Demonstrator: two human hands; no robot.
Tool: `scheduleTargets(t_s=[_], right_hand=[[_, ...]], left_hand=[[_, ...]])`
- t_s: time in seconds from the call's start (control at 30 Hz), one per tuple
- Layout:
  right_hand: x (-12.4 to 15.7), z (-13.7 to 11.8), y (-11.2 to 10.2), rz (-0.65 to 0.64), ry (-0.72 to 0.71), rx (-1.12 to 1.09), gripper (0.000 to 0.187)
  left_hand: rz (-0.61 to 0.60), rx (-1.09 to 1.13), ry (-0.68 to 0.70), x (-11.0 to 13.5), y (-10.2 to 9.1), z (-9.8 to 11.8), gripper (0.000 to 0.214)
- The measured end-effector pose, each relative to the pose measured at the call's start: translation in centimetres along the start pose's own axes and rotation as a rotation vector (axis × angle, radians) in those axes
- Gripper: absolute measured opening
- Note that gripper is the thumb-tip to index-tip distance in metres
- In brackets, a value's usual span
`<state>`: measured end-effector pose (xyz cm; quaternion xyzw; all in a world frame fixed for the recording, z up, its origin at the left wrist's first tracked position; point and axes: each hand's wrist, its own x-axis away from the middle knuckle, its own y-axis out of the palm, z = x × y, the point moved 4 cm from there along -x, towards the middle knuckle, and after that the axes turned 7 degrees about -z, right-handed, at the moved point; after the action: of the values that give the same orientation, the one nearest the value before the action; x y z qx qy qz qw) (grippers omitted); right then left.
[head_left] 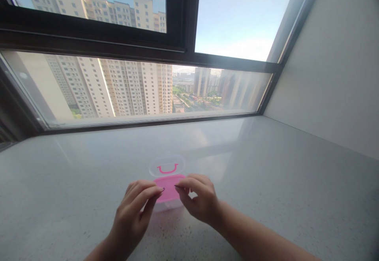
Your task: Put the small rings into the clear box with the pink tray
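Note:
My left hand (135, 203) is closed in a pinch on a small dark hook-shaped piece (163, 189) that pokes out past the fingertips. Facing it, my right hand (199, 198) pinches a small dark thin piece (176, 186) with a pointed end. A gap separates the two pieces, and their exact kind is too small to make out. Below and behind both hands stands a small plastic box with a pink top surface (168, 185) and translucent sides. Its clear lid (152, 167), with a pink handle (168, 171), lies open toward the window. My fingers partly cover the box's left and right ends.
The box stands on a pale speckled, glossy sill (266, 205). A dark-framed window (231, 61) rises along the far edge, with tall buildings outside. On the right, a white wall (334, 75) meets the sill.

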<state>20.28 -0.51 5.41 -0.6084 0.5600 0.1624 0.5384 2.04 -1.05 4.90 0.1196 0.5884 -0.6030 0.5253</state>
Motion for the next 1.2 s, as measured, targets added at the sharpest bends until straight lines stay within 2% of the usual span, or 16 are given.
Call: scheduleTargets(t_s=[0.23, 0.67, 1.2], right_hand=[[0.1, 1.4, 0.1, 0.045, 0.107, -0.072, 0.007], [0.1, 1.9, 0.3, 0.023, 0.158, -0.158, 0.01], [0.5, 2.5, 0.7, -0.001, 0.181, -0.195, 0.01]], left_hand=[[0.007, 0.0, -0.079, 0.2, 0.0, -1.2, 0.02], [0.024, 0.027, -0.221, 0.7, 0.0, -2.6, 0.017], [0.028, 0.066, -0.209, 0.9, 0.6, -2.6, 0.014]])
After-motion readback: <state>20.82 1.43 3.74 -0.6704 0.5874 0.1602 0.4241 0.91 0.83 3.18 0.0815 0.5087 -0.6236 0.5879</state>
